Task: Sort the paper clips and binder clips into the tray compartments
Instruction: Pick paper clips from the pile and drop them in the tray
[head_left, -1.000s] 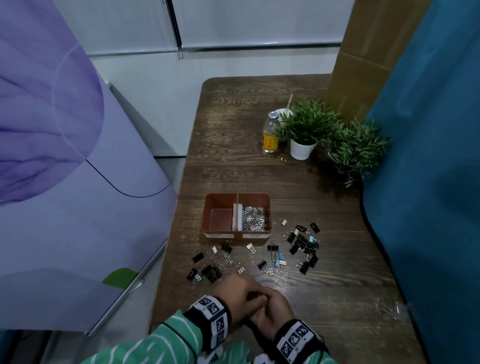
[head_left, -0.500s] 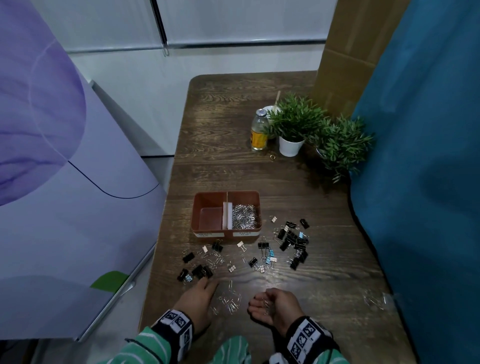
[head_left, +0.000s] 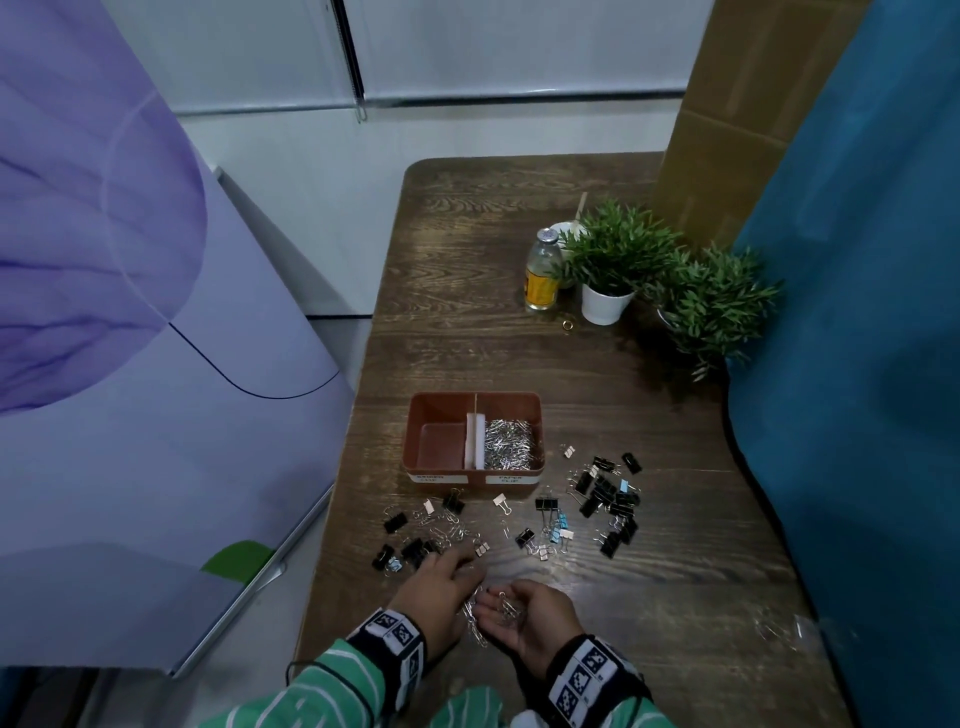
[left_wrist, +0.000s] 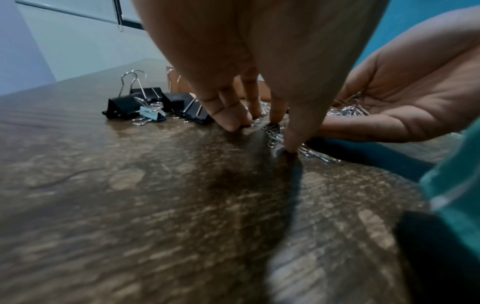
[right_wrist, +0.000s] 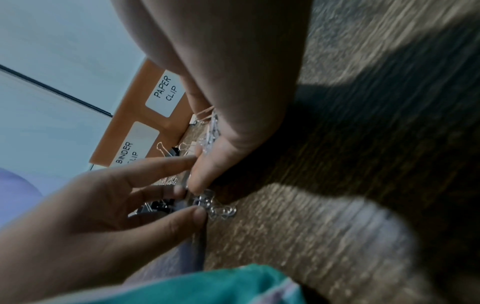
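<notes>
The brown tray (head_left: 415, 441) has a bare left compartment; its right one holds a heap of silver paper clips (head_left: 509, 444). Black, blue and white binder clips (head_left: 605, 499) and loose paper clips (head_left: 447, 527) lie scattered in front of it. My left hand (head_left: 467, 571) stands fingertips-down on the table, pressing on a small bunch of paper clips (left_wrist: 275, 133). My right hand (head_left: 506, 605) lies palm-up beside it at the table surface, with several paper clips (left_wrist: 348, 109) resting in the cupped palm. Its little-finger edge touches the clips (right_wrist: 221, 209) on the table.
A bottle (head_left: 543, 273) and two potted plants (head_left: 618, 260) stand at the back right. A small ring (head_left: 567, 326) lies near them. A blue curtain (head_left: 857, 415) borders the right table edge. Black binder clips (left_wrist: 135, 102) sit just left of my left fingers.
One second ago my hands were clasped together. They parted, leaving paper clips on the table between them. Now the left hand has slid right, up against the upturned right palm.
</notes>
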